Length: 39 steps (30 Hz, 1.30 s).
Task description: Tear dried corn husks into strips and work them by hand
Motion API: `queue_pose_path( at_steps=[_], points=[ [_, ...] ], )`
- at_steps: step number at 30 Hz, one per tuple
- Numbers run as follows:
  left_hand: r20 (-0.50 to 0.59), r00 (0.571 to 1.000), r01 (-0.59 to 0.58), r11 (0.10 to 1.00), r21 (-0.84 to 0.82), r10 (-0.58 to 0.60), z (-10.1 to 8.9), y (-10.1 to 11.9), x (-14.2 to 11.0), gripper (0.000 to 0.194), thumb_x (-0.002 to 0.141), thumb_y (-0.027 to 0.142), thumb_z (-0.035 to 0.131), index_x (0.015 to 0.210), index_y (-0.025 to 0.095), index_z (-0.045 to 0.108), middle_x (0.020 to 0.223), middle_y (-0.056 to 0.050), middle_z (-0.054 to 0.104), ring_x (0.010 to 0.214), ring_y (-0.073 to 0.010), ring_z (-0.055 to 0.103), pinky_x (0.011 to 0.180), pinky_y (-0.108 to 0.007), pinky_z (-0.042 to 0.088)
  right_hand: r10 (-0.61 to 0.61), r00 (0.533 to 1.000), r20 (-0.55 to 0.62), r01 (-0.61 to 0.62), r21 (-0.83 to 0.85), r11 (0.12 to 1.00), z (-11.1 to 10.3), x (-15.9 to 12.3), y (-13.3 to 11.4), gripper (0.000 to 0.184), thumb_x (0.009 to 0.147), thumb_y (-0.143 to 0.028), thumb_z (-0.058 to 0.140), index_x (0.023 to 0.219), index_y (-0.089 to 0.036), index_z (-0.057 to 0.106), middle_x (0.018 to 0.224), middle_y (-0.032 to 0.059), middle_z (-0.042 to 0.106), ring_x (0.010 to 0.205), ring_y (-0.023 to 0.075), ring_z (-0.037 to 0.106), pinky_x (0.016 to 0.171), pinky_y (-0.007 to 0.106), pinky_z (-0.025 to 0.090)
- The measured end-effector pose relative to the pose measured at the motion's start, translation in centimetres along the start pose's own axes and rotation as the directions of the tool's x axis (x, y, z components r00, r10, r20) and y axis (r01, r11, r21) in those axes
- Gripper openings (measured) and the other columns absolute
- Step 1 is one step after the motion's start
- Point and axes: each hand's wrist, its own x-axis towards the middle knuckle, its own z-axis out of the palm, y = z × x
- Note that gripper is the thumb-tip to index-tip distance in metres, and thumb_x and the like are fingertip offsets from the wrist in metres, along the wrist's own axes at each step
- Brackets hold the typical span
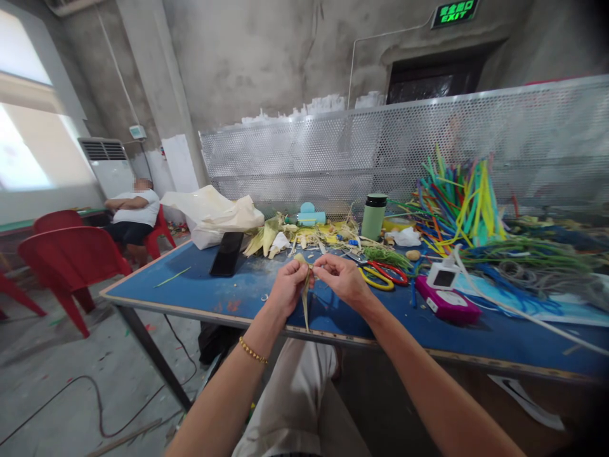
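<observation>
My left hand [289, 284] is closed, with thumb and fingers pinching a pale dried husk strip [305, 306] whose narrow end hangs down over the table's front edge. Right beside it, my right hand [343, 279] is closed in a pinch at the husk's upper part, fingertips almost touching those of the left. What exactly lies between the right fingertips is too small to make out clearly. Several more husk pieces [267, 236] lie in a heap behind my hands. Scissors with yellow handles [378, 279] and a pair with red handles [394, 271] rest to the right.
On the blue table [190, 298] are a black phone [227, 254], a white bag [214, 216], a green flask [373, 217], colourful pipe cleaners [469, 203], a magenta box [447, 301] and a white cable [514, 304]. A person [136, 209] sits by red chairs [73, 254] at left.
</observation>
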Motion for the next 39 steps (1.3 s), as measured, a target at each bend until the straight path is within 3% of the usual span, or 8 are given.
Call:
queue_pose_path(
  at_steps=[9, 13, 18, 21, 24, 27, 33, 39],
  points=[
    [0.013, 1.000, -0.026, 0.995, 0.093, 0.025, -0.2, -0.4, 0.3, 0.028, 0.072, 0.038, 0.071, 0.068, 0.013, 0.057, 0.060, -0.002, 0.060, 0.051, -0.0102, 0.053, 0.055, -0.024, 0.038, -0.014, 0.999, -0.034, 0.010, -0.117, 0.993, 0.2, -0.2, 0.8, 0.013, 0.081, -0.028, 0.055, 0.073, -0.019, 0.059, 0.052, -0.0045, 0.050, 0.047, 0.0097, 0.039, 0.049, 0.023, 0.032],
    [0.024, 0.999, -0.044, 0.994, 0.098, 0.042, -0.2, -0.2, 0.2, 0.026, 0.072, 0.036, 0.071, 0.070, 0.013, 0.058, 0.059, -0.001, 0.058, 0.051, -0.0099, 0.052, 0.054, -0.023, 0.038, 0.008, 1.000, -0.016, -0.009, -0.045, 0.999, 0.1, -0.2, 0.7, 0.017, 0.082, -0.034, 0.057, 0.075, -0.019, 0.059, 0.062, -0.0004, 0.062, 0.052, 0.0115, 0.051, 0.052, 0.023, 0.039],
    [0.061, 0.998, -0.031, 0.998, 0.045, 0.028, -0.1, -0.1, 0.0, 0.025, 0.072, 0.035, 0.071, 0.072, 0.013, 0.059, 0.058, -0.001, 0.058, 0.051, -0.0095, 0.051, 0.054, -0.023, 0.038, -0.030, 0.976, -0.215, 0.020, -0.046, 0.999, -0.6, 0.1, 0.7, 0.024, 0.086, -0.038, 0.052, 0.082, -0.018, 0.066, 0.084, 0.0058, 0.065, 0.060, 0.0129, 0.055, 0.052, 0.024, 0.042],
    [0.075, 0.997, -0.034, 0.997, 0.067, 0.029, 0.1, 0.0, -0.1, 0.025, 0.074, 0.035, 0.070, 0.071, 0.013, 0.058, 0.057, 0.000, 0.056, 0.050, -0.0094, 0.050, 0.054, -0.023, 0.037, -0.036, 0.994, -0.106, 0.035, -0.012, 0.999, -0.7, 0.1, 0.8, 0.023, 0.084, -0.034, 0.054, 0.091, -0.018, 0.068, 0.098, 0.0085, 0.064, 0.053, 0.0102, 0.053, 0.048, 0.025, 0.043],
    [0.071, 0.997, -0.036, 0.993, 0.115, 0.028, 0.1, 0.1, -0.3, 0.027, 0.075, 0.037, 0.068, 0.067, 0.014, 0.056, 0.055, 0.000, 0.056, 0.049, -0.0089, 0.050, 0.053, -0.022, 0.035, 0.046, 0.998, 0.039, -0.049, 0.090, 0.995, -0.6, 0.0, 0.8, 0.021, 0.083, -0.033, 0.054, 0.090, -0.017, 0.065, 0.086, 0.0064, 0.066, 0.046, 0.0099, 0.053, 0.044, 0.025, 0.043],
    [0.019, 0.999, -0.048, 0.987, 0.152, 0.045, 0.2, 0.2, -0.2, 0.028, 0.071, 0.038, 0.071, 0.070, 0.014, 0.058, 0.056, 0.000, 0.057, 0.048, -0.0087, 0.050, 0.052, -0.022, 0.035, 0.024, 1.000, 0.008, -0.024, 0.030, 0.999, -0.4, 0.0, 1.0, 0.016, 0.082, -0.031, 0.056, 0.082, -0.017, 0.063, 0.070, 0.0029, 0.066, 0.055, 0.0136, 0.058, 0.053, 0.025, 0.046],
    [-0.025, 0.998, -0.053, 0.987, 0.150, 0.057, 0.0, 0.1, 0.1, 0.029, 0.066, 0.033, 0.077, 0.083, 0.011, 0.067, 0.059, -0.002, 0.061, 0.054, -0.0097, 0.054, 0.055, -0.021, 0.038, 0.038, 0.992, -0.117, -0.044, -0.054, 0.998, -0.1, 0.1, 1.6, 0.013, 0.077, -0.031, 0.061, 0.076, -0.018, 0.058, 0.067, 0.0022, 0.065, 0.059, 0.0146, 0.059, 0.057, 0.026, 0.047],
    [-0.082, 0.997, 0.005, 1.000, 0.013, -0.004, -0.1, 0.3, 0.0, 0.029, 0.058, 0.025, 0.081, 0.079, 0.010, 0.068, 0.061, -0.002, 0.063, 0.055, -0.0084, 0.055, 0.056, -0.020, 0.041, -0.005, 0.999, -0.041, 0.002, -0.075, 0.997, -0.2, -0.1, 1.7, 0.011, 0.083, -0.029, 0.055, 0.083, -0.019, 0.060, 0.069, 0.0018, 0.065, 0.060, 0.0141, 0.058, 0.057, 0.025, 0.045]
  ],
)
